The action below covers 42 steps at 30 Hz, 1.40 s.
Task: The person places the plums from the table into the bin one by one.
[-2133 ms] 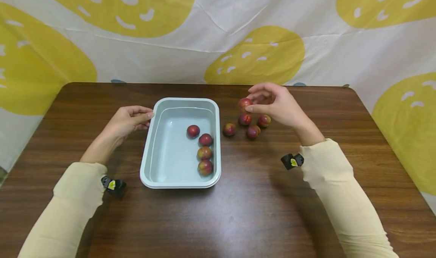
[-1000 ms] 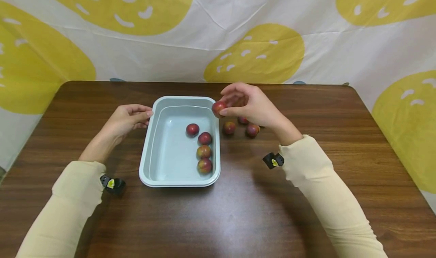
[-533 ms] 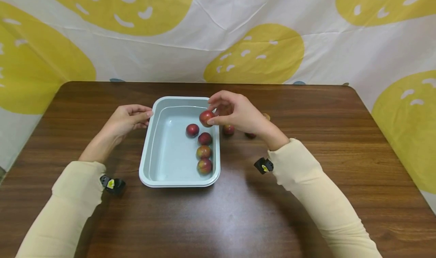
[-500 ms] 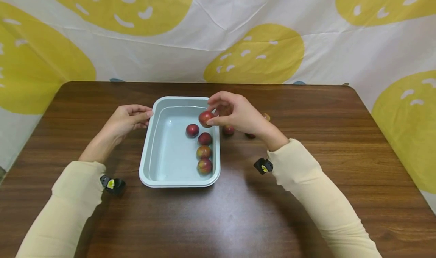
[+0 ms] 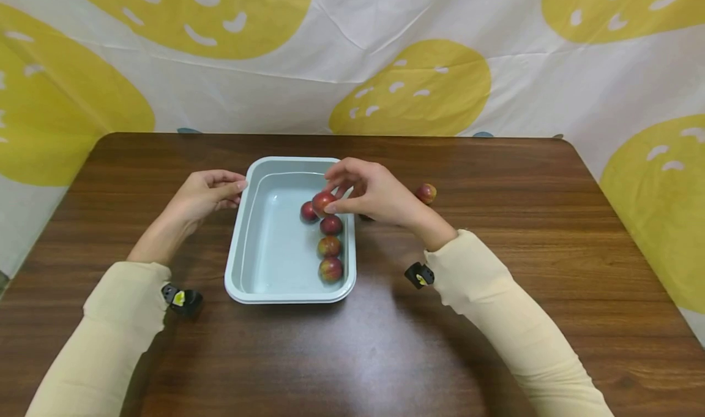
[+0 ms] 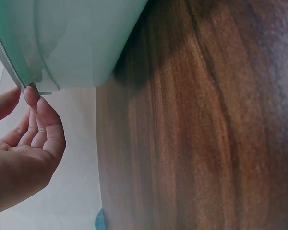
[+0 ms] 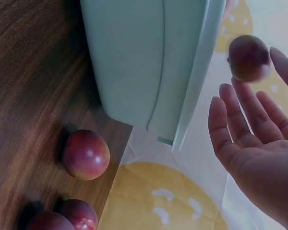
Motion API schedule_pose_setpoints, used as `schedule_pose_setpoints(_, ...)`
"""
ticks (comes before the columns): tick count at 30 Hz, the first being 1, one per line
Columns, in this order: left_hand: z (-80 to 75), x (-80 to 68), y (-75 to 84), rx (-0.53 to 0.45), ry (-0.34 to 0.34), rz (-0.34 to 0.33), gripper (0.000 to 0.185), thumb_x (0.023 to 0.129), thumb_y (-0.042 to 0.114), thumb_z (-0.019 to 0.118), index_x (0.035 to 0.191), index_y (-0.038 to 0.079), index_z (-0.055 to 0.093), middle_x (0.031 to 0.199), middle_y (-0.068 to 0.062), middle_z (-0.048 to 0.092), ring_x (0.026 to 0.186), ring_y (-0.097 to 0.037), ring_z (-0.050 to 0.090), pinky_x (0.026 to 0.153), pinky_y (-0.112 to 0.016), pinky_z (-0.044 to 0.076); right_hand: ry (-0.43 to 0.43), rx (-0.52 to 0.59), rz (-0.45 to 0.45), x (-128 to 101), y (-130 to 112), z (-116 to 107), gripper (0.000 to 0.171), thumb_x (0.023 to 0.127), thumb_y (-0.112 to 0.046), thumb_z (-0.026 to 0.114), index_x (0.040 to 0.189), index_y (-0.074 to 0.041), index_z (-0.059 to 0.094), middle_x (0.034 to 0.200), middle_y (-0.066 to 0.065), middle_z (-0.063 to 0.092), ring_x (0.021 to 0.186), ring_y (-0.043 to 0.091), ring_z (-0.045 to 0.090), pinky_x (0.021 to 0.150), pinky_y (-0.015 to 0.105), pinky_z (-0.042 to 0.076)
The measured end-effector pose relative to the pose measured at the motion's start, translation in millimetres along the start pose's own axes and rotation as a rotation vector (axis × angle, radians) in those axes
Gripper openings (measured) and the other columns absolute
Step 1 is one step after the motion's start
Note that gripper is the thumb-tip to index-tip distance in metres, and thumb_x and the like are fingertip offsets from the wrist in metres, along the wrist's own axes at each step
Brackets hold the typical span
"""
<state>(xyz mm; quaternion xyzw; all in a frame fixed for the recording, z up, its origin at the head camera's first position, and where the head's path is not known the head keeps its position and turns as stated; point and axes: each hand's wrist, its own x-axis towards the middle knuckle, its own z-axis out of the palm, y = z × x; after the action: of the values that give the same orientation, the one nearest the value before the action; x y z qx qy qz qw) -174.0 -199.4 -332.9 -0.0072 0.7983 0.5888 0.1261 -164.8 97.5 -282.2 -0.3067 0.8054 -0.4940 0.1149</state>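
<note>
A pale blue rectangular plastic basin (image 5: 286, 297) stands on the table. Its left rim is pinched between the thumb and fingers of my left hand (image 5: 201, 198); the left wrist view shows the same hand (image 6: 33, 148) at the rim. My right hand (image 5: 382, 195), above the basin's right side, holds a red plum (image 5: 322, 204) between thumb and fingertips. In the right wrist view this plum (image 7: 249, 58) is higher than the basin's rim. Several plums lie in the basin, most in a row along its right wall, such as the nearest plum (image 5: 330, 269).
To the right of the basin, one plum (image 5: 426, 193) shows past my right wrist; my hand hides others there. The right wrist view shows several loose plums, one plum (image 7: 86, 155) close to the basin. A yellow-patterned cloth (image 5: 407, 92) hangs behind the wooden table (image 5: 352, 368).
My right hand has picked up a plum from the loose group and carried it left and then nearer, over the basin. My left hand has stayed at the rim.
</note>
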Motion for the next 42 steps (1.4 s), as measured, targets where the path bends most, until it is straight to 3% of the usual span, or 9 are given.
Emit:
schedule_pose_setpoints(11, 1.8, 0.4, 2.2, -0.024, 0.004, 0.003, 0.040, 0.090, 0.016, 0.059, 0.115, -0.013, 0.050, 0.083, 0.000, 0.061, 0.071, -0.009, 0.058, 0.069, -0.023, 0.053, -0.007, 0.064, -0.015, -3.6, 2.1, -4.6, 0.042, 0.074, 0.000, 0.074, 0.111, 0.002, 0.055, 0.098, 0.013, 0.064, 0.083, 0.020, 0.061, 0.073, 0.038, 0.052)
schedule_pose_setpoints(26, 1.9, 1.2, -0.5, -0.013, 0.000, 0.009, 0.041, 0.090, 0.019, 0.059, 0.115, -0.013, 0.051, 0.086, -0.001, 0.060, 0.072, -0.009, 0.058, 0.070, -0.023, 0.052, 0.011, 0.080, -0.005, -9.3, 1.7, -18.0, 0.044, 0.075, 0.000, 0.073, 0.113, 0.002, 0.053, 0.102, 0.012, 0.064, 0.086, 0.021, 0.061, 0.076, 0.035, 0.051)
schedule_pose_setpoints(33, 0.1, 6.5, -8.6, -0.056, 0.003, 0.017, 0.040, 0.085, 0.024, 0.066, 0.108, -0.007, 0.057, 0.088, -0.005, 0.063, 0.073, -0.012, 0.060, 0.067, -0.023, 0.053, 0.037, 0.054, 0.031, -16.0, 5.1, -28.9, 0.042, 0.076, -0.004, 0.073, 0.113, 0.001, 0.053, 0.105, 0.015, 0.063, 0.091, 0.022, 0.060, 0.074, 0.032, 0.050)
schedule_pose_setpoints(42, 2.2, -1.0, 1.5, -0.026, 0.003, 0.005, 0.041, 0.090, 0.018, 0.059, 0.115, -0.013, 0.050, 0.084, 0.000, 0.061, 0.071, -0.009, 0.058, 0.068, -0.022, 0.052, 0.096, 0.008, 0.030, -26.6, 16.3, -43.9, 0.039, 0.077, -0.005, 0.073, 0.111, -0.001, 0.056, 0.102, 0.013, 0.064, 0.093, 0.026, 0.060, 0.077, 0.033, 0.049)
